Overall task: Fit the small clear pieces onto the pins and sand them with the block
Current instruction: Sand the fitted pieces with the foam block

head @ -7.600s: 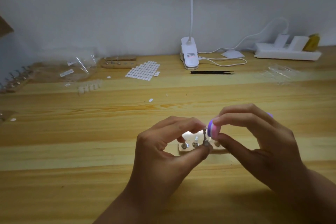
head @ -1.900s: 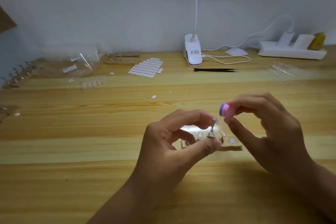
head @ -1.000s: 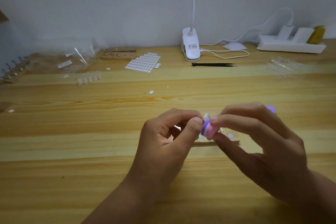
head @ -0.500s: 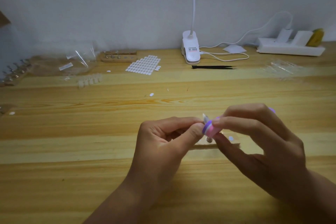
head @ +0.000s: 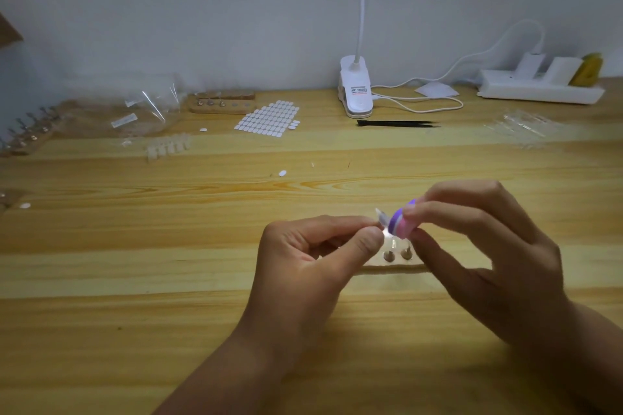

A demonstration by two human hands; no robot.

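1. Wooden table (head: 168, 330); wooden pin holder (head: 394, 263) lies under both hands.
2. Left hand (head: 313, 266): thumb and forefinger pinched shut on a pin carrying a small clear piece (head: 382, 216).
3. Right hand (head: 488, 253): fingertips clamped on purple-pink sanding block (head: 401, 224), touching the piece.
4. Step, judged: sanding. Next needs short light strokes, with the pin kept steady.
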